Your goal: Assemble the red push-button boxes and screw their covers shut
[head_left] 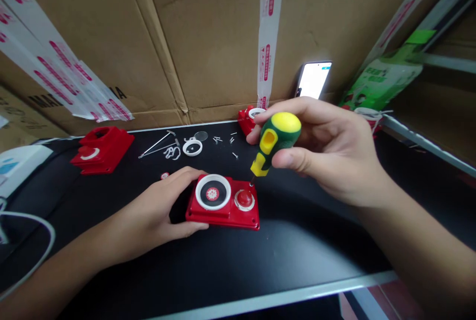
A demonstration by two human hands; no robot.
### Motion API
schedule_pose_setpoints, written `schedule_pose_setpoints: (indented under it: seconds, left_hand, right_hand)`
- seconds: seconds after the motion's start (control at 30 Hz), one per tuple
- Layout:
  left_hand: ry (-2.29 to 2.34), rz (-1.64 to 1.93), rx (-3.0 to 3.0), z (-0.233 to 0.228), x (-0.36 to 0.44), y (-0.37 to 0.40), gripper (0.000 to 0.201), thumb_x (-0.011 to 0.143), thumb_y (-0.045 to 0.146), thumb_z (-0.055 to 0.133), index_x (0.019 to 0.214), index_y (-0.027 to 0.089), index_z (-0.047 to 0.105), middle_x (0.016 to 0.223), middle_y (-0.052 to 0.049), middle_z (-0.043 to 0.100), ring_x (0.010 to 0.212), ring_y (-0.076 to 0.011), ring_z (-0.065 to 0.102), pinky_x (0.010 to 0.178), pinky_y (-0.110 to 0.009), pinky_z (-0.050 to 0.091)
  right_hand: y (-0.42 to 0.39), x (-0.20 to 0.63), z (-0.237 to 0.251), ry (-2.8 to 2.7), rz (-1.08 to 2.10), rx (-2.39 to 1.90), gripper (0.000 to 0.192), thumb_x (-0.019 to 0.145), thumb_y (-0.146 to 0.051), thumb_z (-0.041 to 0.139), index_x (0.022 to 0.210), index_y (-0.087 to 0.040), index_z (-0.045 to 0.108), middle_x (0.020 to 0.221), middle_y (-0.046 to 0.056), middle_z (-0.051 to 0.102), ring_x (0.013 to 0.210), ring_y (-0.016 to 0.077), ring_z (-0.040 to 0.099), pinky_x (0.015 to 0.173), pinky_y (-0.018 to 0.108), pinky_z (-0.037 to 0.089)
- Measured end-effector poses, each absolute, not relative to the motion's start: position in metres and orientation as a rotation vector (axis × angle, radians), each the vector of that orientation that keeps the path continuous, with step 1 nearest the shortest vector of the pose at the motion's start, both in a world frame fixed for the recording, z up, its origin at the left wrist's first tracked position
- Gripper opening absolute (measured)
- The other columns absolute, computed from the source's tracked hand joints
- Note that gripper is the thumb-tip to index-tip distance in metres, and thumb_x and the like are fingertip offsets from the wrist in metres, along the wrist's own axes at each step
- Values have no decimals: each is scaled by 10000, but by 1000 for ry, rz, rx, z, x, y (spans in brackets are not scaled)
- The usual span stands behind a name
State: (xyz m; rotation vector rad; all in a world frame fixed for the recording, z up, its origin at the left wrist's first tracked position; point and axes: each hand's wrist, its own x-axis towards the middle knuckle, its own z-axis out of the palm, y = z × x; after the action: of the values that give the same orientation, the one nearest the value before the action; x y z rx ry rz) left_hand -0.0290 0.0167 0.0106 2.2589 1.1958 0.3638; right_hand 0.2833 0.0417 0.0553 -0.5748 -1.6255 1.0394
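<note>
While a taped cardboard box (211,37) backs the black tabletop (297,255), the right hand (329,151) is raised over it and the left hand (159,206) grips the left end of a red plastic housing (232,215). That housing lies on the tabletop, long axis running left to right, its far right corner below and left of the right fingers, the nearer hand. Those clasp a green-and-yellow screwdriver (279,136), slanting down-left to an apparent screw (251,184) at that corner; whether the tip is seated, I cannot tell.

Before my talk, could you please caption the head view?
Left hand grips red housing; right hand holds screwdriver at corner screw.
</note>
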Motion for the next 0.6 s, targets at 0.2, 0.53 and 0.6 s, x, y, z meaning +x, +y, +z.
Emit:
schedule_pose_setpoints:
  seconds: [0.2,0.53,0.6]
  left_hand:
    - [1226,347,2253,11,-28,16,549,955,490,841,1427,365,590,1423,-39,714,1279,-338,703,1066,-492,580]
    - [1209,326,2258,14,-26,15,543,965,471,854,1413,345,574,1417,-18,689,1270,-298,687,1117,-444,525]
    - [1202,332,2261,12,-25,14,533,966,463,852,1404,339,574,1419,-20,690,1284,-300,680,1123,-440,515]
  right_hand:
    - [53,284,42,-1529,1087,-493,388,852,-238,985,1208,-339,868,1108,16,847,895,216,792,763,349,729]
    - [48,271,29,-1500,887,-500,331,982,-320,878,1309,-356,839,1163,38,812,1102,243,766,914,380,688]
    - [45,265,29,-1488,845,-513,316,1001,-373,859,1315,-369,827,1151,32,797,1098,242,756,905,380,676]
